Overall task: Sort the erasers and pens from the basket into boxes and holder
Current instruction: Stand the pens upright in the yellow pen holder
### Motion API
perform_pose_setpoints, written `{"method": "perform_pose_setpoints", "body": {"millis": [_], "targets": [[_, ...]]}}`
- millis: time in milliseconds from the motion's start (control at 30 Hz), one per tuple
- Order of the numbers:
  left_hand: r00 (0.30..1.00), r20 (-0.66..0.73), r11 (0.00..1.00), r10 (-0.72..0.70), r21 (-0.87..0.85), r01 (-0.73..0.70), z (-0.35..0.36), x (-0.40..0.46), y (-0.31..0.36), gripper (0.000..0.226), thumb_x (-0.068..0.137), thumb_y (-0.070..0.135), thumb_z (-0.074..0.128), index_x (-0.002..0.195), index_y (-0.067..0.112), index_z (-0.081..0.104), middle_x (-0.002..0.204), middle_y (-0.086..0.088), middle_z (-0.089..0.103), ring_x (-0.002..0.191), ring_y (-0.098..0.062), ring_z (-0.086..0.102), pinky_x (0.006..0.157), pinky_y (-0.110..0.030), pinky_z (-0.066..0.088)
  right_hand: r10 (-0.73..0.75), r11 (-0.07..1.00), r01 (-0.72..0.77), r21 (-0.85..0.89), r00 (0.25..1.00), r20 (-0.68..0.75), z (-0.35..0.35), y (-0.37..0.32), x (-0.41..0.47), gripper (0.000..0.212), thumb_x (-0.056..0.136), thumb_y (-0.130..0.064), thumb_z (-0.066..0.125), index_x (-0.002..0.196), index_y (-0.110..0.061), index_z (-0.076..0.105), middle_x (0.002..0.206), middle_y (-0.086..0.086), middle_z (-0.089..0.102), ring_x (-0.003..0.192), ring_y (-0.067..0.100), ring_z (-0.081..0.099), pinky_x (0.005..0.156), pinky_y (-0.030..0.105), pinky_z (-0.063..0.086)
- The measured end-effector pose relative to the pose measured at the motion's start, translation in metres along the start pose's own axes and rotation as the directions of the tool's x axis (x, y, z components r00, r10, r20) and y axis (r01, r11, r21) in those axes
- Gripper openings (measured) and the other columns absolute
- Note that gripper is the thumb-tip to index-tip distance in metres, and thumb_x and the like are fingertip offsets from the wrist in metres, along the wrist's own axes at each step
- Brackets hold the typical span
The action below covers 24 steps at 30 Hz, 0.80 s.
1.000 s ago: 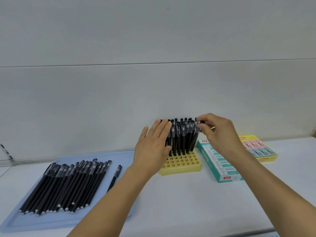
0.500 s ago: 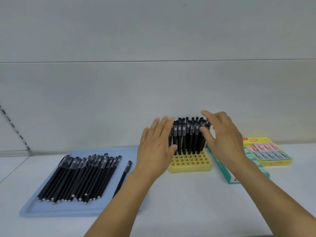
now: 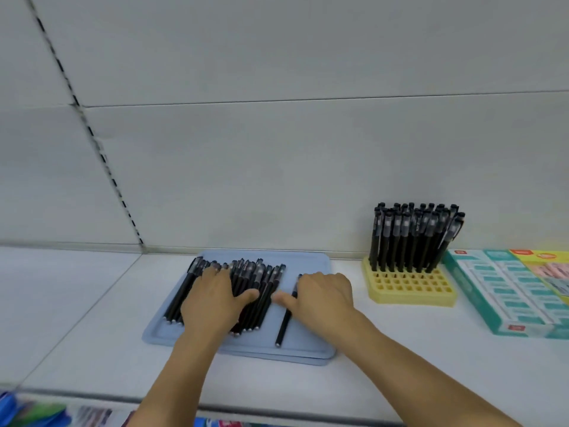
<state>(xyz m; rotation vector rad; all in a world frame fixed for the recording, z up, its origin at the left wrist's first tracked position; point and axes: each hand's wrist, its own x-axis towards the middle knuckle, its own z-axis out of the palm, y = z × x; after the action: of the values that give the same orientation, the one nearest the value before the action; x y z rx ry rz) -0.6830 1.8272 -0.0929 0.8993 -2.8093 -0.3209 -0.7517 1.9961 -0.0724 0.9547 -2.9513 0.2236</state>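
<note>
Both hands have left the holder (image 3: 409,285) and come down onto the tray (image 3: 311,263), and the view has swung left, so the holder now sits at about 3 o'clock from them.

The left hand (image 3: 215,300) lies flat, palm down, on the row of pens (image 3: 261,291), fingers straight and spread wide, thumb pointing toward 3 o'clock. The right hand (image 3: 323,298) rests palm down just beside it, fingers loosely bent over the upper part of a lone pen (image 3: 284,325); whether it grips that pen or only covers it, I cannot tell. The two thumbs nearly meet.

The tray is a flat, pale blue rectangle with rounded corners and a low rim, smooth and matte. In it the pens lie side by side, slim black barrels with clear grip sections at the far end and small metal tips toward the near edge. The lone pen lies apart, at 3 o'clock from the row.

The holder is a yellow plastic block, its top a grid of square holes. Its back rows hold standing pens (image 3: 415,238), packed close and mostly upright, the rightmost leaning; the front rows of holes are bare.

At 3 o'clock from the holder lies a teal box (image 3: 505,297), a flat carton of wrapped erasers in rows. Behind it a yellow box (image 3: 542,257) shows pink erasers, blurred at the frame edge.

All stand on a smooth white shelf (image 3: 92,334) with a grey panel wall (image 3: 277,149) behind.
</note>
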Motion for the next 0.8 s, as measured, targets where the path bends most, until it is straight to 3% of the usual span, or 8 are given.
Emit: {"method": "perform_pose_setpoints", "body": {"millis": [67,133,233,367,500,600,667,800], "targets": [[0.999,0.038,0.997,-0.004,-0.073,0.007,-0.004,0.007,-0.003,0.047,0.078,0.062,0.066,0.079,0.017,0.055,0.087,-0.002,0.06,0.076,-0.021,0.061,0.06,-0.03,0.046,0.041,0.999,-0.042,0.018,0.997,0.061,0.002,-0.006,0.007,0.052,0.092,-0.062,0.043,0.063,-0.02,0.035,0.069,-0.002,0.049,0.074,0.025,0.054,0.065,0.032,0.03],[0.998,0.067,0.994,0.003,-0.11,0.004,-0.011,0.012,-0.005,0.042,0.079,0.051,0.072,0.071,0.017,0.049,0.071,-0.002,0.06,0.063,-0.02,0.055,0.059,-0.029,0.042,0.086,0.994,-0.092,0.066,0.992,0.089,0.003,-0.007,0.012,0.042,0.093,-0.044,0.05,0.064,-0.02,0.032,0.072,-0.001,0.049,0.08,0.025,0.057,0.062,0.029,0.03],[0.993,0.116,0.994,0.006,-0.112,0.007,-0.023,0.018,-0.005,0.032,0.08,0.037,0.075,0.067,0.017,0.053,0.064,-0.005,0.062,0.05,-0.018,0.053,0.061,-0.028,0.049,0.16,0.968,-0.181,0.174,0.979,0.124,0.004,-0.003,0.015,0.031,0.088,-0.027,0.052,0.064,-0.019,0.033,0.064,-0.005,0.04,0.058,0.017,0.044,0.051,0.026,0.025],[0.968,0.25,0.991,-0.028,-0.119,0.06,-0.029,0.029,-0.001,0.03,0.074,0.032,0.077,0.074,0.011,0.055,0.07,-0.007,0.065,0.056,-0.02,0.057,0.064,-0.032,0.054,0.195,0.866,-0.225,0.446,0.974,0.112,0.001,0.006,0.009,0.036,0.091,-0.03,0.051,0.061,-0.017,0.035,0.056,-0.002,0.038,0.052,0.018,0.035,0.052,0.028,0.027],[0.958,0.288,0.996,0.005,-0.085,0.02,-0.03,0.033,0.007,0.043,0.076,0.03,0.074,0.063,0.015,0.036,0.057,0.0,0.041,0.052,-0.016,0.042,0.051,-0.024,0.034,0.234,0.697,-0.165,0.698,0.972,-0.004,-0.014,0.024,-0.003,0.03,0.092,-0.031,0.057,0.073,-0.007,0.056,0.071,0.008,0.067,0.058,0.018,0.06,0.057,0.028,0.044],[0.974,0.225,0.998,0.027,-0.063,-0.013,-0.029,0.031,0.007,0.043,0.085,0.026,0.067,0.061,0.014,0.034,0.051,0.001,0.037,0.047,-0.016,0.037,0.05,-0.023,0.029,0.237,0.61,-0.108,0.785,0.97,-0.05,-0.027,0.043,-0.015,0.018,0.093,-0.02,0.06,0.08,-0.007,0.059,0.074,0.01,0.069,0.052,0.009,0.063,0.053,0.03,0.05],[0.992,0.116,0.994,0.056,-0.1,-0.044,-0.032,0.028,0.008,0.036,0.09,0.029,0.063,0.062,0.011,0.049,0.054,0.0,0.052,0.051,-0.018,0.049,0.051,-0.025,0.033,0.256,0.577,-0.079,0.813,0.963,-0.088,-0.032,0.06,-0.024,0.013,0.092,-0.015,0.061,0.081,-0.008,0.059,0.072,0.009,0.068,0.055,0.01,0.064,0.058,0.036,0.055],[0.977,-0.151,0.855,0.149,-0.476,-0.204,-0.042,0.008,0.033,0.021,0.095,0.028,0.059,0.079,0.016,0.066,0.069,0.0,0.067,0.068,-0.018,0.062,0.059,-0.028,0.042,0.437,0.548,-0.05,0.835,0.868,-0.235,-0.04,0.115,-0.047,0.011,0.092,-0.016,0.063,0.082,-0.016,0.059,0.076,0.008,0.069,0.065,0.014,0.068,0.068,0.038,0.058]]}}
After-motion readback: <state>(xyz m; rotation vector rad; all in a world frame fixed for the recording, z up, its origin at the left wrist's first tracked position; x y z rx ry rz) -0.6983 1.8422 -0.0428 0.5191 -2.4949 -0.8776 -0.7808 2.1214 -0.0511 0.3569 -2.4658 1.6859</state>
